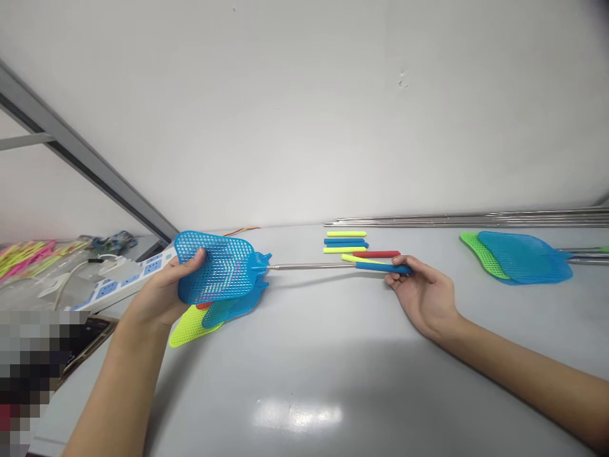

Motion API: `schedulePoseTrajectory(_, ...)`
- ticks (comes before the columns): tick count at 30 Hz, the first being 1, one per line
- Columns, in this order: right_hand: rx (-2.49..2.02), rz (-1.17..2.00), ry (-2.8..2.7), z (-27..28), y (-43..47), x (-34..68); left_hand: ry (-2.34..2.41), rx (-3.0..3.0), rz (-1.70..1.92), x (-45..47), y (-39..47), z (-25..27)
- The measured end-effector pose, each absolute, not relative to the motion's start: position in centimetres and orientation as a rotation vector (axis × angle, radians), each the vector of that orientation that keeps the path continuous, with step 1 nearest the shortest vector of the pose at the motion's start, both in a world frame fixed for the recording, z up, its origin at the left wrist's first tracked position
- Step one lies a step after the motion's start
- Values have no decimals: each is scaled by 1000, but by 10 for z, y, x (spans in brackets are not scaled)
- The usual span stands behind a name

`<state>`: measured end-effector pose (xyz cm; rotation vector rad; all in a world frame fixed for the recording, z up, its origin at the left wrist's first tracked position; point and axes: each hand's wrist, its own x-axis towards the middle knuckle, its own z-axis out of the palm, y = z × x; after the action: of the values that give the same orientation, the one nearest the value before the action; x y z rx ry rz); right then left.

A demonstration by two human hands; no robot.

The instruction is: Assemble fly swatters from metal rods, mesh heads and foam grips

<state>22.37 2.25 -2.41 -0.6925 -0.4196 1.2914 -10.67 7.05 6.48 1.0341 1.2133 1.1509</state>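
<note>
A blue fly swatter [221, 270] is held level above the table between both hands. My left hand [164, 285] is closed on its mesh head, thumb on top. From the head a thin metal rod [314, 266] runs right into a blue handle sleeve [380, 267]. My right hand [423, 292] pinches the far end of that sleeve. Beneath the held head lie another blue swatter head [233, 309], a yellow-green one [193, 327] and a mostly hidden red one. Loose yellow, blue and red sleeves [346, 242] lie just behind the rod.
Several metal rods [466, 219] lie along the wall at the back right. Blue and green swatters [523, 257] are stacked on the right of the grey table [304, 362]. A power strip [126, 282] with cables and plastic bags of colourful pieces [33, 260] are at left.
</note>
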Motion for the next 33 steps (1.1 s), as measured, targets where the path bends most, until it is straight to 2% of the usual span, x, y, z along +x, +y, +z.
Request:
schedulePoseTrajectory(22,-726,1302,-372,-20,24,225,1195,936,1142,-100,70,59)
schedulePoseTrajectory(33,-727,1287,-451,-23,23,221,1165,1039,995,-70,73,55)
